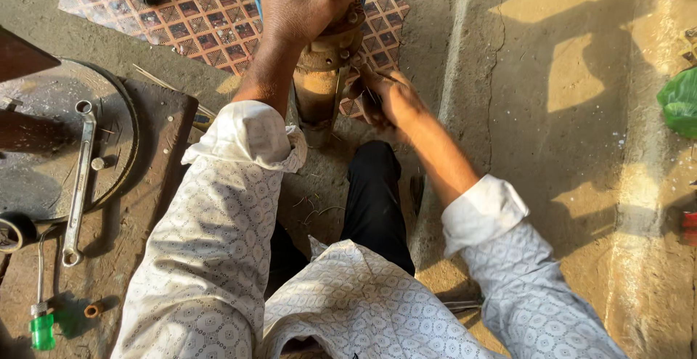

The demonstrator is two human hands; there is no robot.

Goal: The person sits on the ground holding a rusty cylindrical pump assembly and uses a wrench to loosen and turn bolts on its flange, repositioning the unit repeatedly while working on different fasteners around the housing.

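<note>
Rust-brown and cylindrical, a metal pump body (323,76) stands upright on the ground at about twelve o'clock from the person's knees, its foot resting on the edge of a patterned mat (196,10). The left hand (301,0) is clamped over the top of the pump body, fingers curled down around it and knuckles facing the camera. The right hand (385,98) is at the pump body's right flank, at roughly one o'clock, fingers drawn together against a fitting there; motion blur hides whether they pinch anything small. Both forearms come out of rolled cuffs of a white patterned shirt (218,243), and a black trouser leg (374,199) shows between them.

Off at nine o'clock lies a round dark steel plate (51,148), and across it rests a long ring spanner (78,185), its upper ring near a small nut (97,163). Down at seven o'clock a green-handled tool (41,326) lies on the dirt, with a short copper-coloured sleeve (91,310) just beside it. At three o'clock, against the concrete kerb (646,257), sits a green plastic bag (680,101).
</note>
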